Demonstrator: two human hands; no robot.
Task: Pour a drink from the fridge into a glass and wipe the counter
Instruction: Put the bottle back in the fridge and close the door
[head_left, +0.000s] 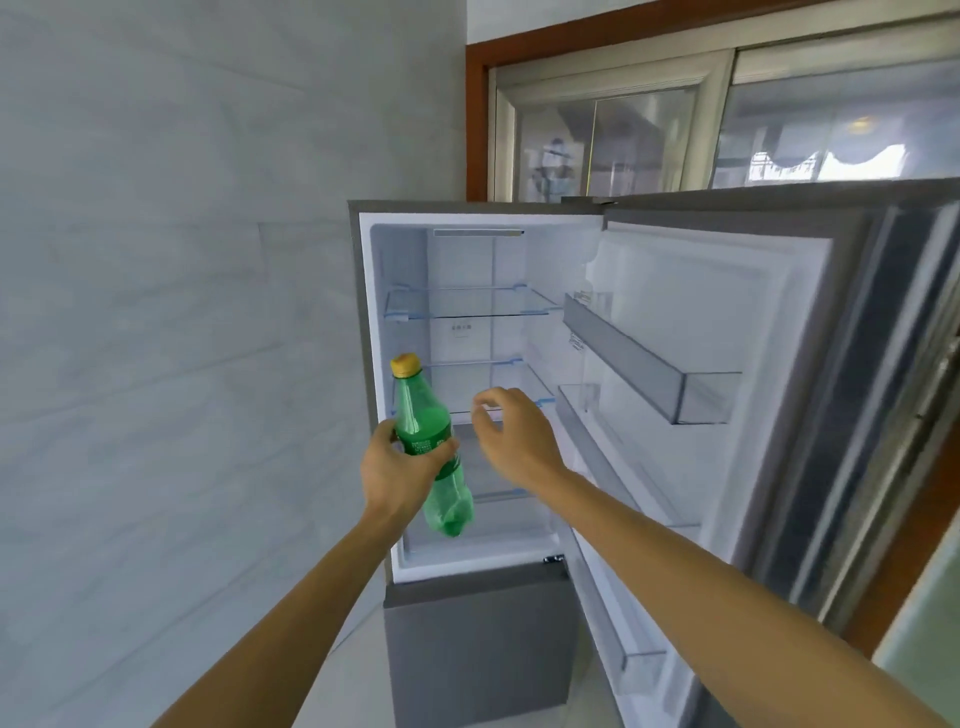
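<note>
Grey tiled wall (156, 312) flanks an open fridge (519, 260). Left hand (397, 470) grips a green bottle (418, 410) around its label, just in front of the fridge shelves. Right hand (511, 431) hovers beside it, fingers loosely curled, empty. Step: fetching the drink; its cap appears sealed. Next: close the fridge door (727, 322), then find a glass.

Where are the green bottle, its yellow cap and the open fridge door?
green bottle (421, 415), head view: clear body above the label.
yellow cap (405, 365), head view: the cap's side.
fridge door (727, 312), head view: white inner lining.
</note>
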